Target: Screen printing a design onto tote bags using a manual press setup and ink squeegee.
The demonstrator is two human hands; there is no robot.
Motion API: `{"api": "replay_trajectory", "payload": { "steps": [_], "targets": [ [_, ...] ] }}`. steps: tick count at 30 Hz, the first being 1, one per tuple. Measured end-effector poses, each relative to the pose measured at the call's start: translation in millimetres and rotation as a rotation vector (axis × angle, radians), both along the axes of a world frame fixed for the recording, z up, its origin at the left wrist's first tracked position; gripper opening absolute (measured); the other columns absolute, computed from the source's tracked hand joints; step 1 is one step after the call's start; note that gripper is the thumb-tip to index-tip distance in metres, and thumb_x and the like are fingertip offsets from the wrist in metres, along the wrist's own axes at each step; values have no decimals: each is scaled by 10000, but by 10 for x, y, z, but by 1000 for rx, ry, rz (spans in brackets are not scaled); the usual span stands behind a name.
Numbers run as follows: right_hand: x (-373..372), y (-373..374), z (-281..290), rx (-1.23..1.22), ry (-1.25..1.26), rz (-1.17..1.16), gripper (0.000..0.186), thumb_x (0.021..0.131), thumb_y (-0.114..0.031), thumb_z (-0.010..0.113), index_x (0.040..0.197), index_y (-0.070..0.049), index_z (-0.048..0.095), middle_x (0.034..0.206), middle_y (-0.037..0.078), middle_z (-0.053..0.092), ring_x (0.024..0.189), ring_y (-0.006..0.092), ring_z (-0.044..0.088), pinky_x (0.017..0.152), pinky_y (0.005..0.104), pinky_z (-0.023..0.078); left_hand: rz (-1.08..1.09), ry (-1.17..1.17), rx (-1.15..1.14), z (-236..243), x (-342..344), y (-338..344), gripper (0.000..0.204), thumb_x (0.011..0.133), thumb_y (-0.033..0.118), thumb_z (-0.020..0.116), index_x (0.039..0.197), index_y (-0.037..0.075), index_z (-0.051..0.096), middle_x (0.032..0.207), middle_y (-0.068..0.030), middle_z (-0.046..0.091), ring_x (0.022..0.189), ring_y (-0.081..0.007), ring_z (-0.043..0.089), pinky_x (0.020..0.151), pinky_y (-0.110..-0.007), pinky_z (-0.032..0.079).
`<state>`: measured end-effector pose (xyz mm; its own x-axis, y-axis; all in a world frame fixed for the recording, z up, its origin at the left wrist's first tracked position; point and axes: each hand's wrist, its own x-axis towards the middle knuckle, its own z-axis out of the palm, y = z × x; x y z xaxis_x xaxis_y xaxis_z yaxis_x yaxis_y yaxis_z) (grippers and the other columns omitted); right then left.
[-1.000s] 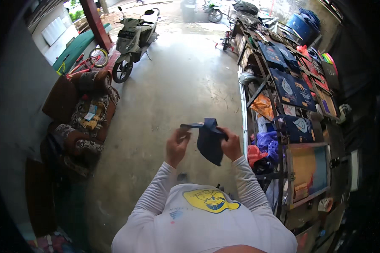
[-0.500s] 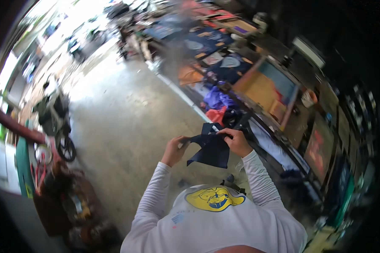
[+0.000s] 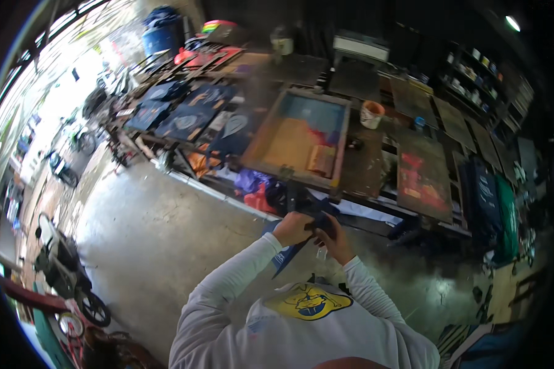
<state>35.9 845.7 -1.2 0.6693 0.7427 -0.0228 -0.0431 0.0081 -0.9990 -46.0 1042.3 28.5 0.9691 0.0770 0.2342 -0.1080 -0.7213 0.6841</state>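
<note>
A piece of dark navy cloth point(image 3: 279, 262) with a pale print hangs in front of my chest, bunched at the top. My left hand point(image 3: 293, 229) is closed on its upper part, fingers wrapped over it. Close beside it on the right, my right hand point(image 3: 335, 240) grips the bunched cloth too, its fingers partly hidden by the folds. A small white piece, perhaps a tag, shows just below the hands. How the cloth is folded between the hands is too dark to tell.
Beyond my hands stands a long worktable holding a wood-framed printing screen point(image 3: 343, 144), a stained white tub point(image 3: 372, 115), navy printed cloths point(image 3: 200, 101) and a red-stained board point(image 3: 421, 178). Purple cloth point(image 3: 249, 181) hangs at its near edge. A motorbike point(image 3: 61, 264) stands at left.
My view has swung right, toward the worktable. My hands have come together, and the cloth that was spread between them is now bunched, with a pale print showing.
</note>
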Motion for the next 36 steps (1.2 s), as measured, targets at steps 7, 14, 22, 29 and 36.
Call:
{"api": "replay_trajectory", "payload": {
  "steps": [7, 14, 22, 29, 36],
  "targets": [
    [835, -756, -113, -90, -257, -292, 344, 936, -13, 726, 1255, 2, 596, 889, 60, 709, 744, 118, 687, 640, 275, 553, -186, 198, -144, 53, 907, -559, 329, 932, 305, 749, 983, -19, 732, 812, -233, 689, 731, -274, 699, 699, -421, 530],
    [1128, -1221, 65, -88, -413, -614, 526, 915, -27, 732, 1409, -57, 554, 845, 51, 674, 743, 94, 665, 653, 271, 537, -86, 242, -403, -161, 1576, -810, 333, 996, 266, 703, 898, -53, 694, 644, -94, 610, 590, -104, 561, 549, -343, 456],
    [790, -1122, 209, -353, -328, -871, 1157, 778, -213, 909, 1644, -65, 155, 1236, 148, 607, 982, 220, 649, 834, 350, 552, -289, 130, -298, 28, 2123, -992, 313, 983, 252, 699, 913, -52, 669, 680, -151, 641, 607, -161, 589, 591, -359, 470],
    [969, -746, -72, -111, -284, -1080, 1021, 834, -11, 821, 1636, -77, 192, 1236, 200, 692, 1035, 247, 729, 860, 341, 580, -354, -219, -100, 245, 2359, -972, 357, 971, 284, 694, 889, -63, 661, 729, -239, 611, 641, -377, 616, 633, -429, 476],
    [1037, -621, 60, -262, -377, -1120, 324, 900, 17, 673, 1225, 14, 671, 1040, 143, 764, 926, 203, 750, 774, 332, 574, -371, -37, -689, 154, 2383, -698, 467, 905, 387, 781, 845, -58, 651, 774, -226, 661, 684, -413, 645, 679, -417, 522]
  ]
}}
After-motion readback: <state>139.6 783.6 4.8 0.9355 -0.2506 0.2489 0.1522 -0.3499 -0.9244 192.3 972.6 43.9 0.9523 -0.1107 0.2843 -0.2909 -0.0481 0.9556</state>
